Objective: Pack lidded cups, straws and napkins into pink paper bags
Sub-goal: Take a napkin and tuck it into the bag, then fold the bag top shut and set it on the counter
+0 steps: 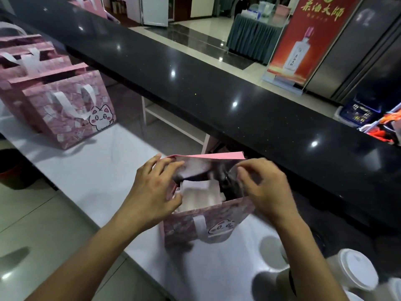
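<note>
On the white worktop below the black counter:
Black counter (217, 92): a glossy slab is seen running diagonally across the view, above and behind the work area.
White worktop (91, 168): the bags and cups are carried on it.
Finished bags (65, 109): a row of pink cat-print bags is stood at the far left, well apart from the hands.
Open bag (208, 216): it is stood upright at centre, mouth spread; white folded contents are seen inside, blurred.
Left hand (152, 192): the bag's left rim is gripped, fingers curled over the edge.
Right hand (262, 187): the right rim is pinched between thumb and fingertips.
Lidded cups (355, 272): white-lidded, they are grouped at the lower right, near the bag.
</note>
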`<action>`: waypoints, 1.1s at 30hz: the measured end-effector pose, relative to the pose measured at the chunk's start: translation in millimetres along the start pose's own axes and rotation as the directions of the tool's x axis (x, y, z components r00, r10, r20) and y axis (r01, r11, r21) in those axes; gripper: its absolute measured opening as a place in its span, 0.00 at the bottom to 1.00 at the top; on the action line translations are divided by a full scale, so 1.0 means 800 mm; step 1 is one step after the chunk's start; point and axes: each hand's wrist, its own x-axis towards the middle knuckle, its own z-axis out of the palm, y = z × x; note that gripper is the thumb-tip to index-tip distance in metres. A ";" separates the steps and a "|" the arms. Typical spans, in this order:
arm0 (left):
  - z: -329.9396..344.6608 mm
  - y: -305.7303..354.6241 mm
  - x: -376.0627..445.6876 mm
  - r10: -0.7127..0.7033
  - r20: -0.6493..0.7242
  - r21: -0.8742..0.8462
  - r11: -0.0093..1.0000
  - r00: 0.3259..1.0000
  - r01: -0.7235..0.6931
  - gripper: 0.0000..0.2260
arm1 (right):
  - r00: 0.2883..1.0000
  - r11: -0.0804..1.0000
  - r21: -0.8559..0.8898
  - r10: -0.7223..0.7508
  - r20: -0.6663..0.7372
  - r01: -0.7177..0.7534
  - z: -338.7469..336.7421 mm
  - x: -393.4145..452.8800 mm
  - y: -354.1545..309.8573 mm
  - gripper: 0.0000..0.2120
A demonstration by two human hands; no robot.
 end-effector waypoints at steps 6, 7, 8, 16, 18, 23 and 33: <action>-0.016 0.011 -0.041 0.057 -0.302 -0.110 0.989 0.952 -0.095 0.14 | 0.943 0.891 0.319 0.332 0.026 -0.322 0.005 -0.055 0.046 0.12; -0.014 0.008 -0.053 0.016 -0.307 -0.136 0.989 0.951 -0.061 0.13 | 0.938 0.869 0.365 0.344 0.036 -0.333 0.008 -0.062 0.048 0.14; -0.010 0.005 -0.064 -0.031 -0.295 -0.165 0.986 0.955 -0.019 0.13 | 0.935 0.847 0.411 0.351 0.041 -0.336 0.009 -0.067 0.049 0.14; 0.032 -0.005 -0.075 -0.146 0.039 -0.430 0.890 0.989 0.149 0.29 | 0.937 0.815 0.489 0.175 0.301 -0.310 0.012 -0.062 0.062 0.12; 0.035 -0.013 -0.060 -0.151 0.047 -0.466 0.871 0.987 0.155 0.28 | 0.923 0.845 0.444 0.134 0.361 -0.296 0.012 -0.058 0.065 0.16; 0.028 -0.033 -0.026 -0.133 0.045 -0.536 0.833 0.990 0.136 0.16 | 0.874 0.842 0.430 0.097 0.476 -0.327 0.002 -0.041 0.065 0.16; 0.028 -0.051 -0.001 -0.195 -0.048 -0.569 0.811 0.980 0.133 0.16 | 0.887 0.893 0.351 0.101 0.451 -0.280 0.020 -0.010 0.073 0.21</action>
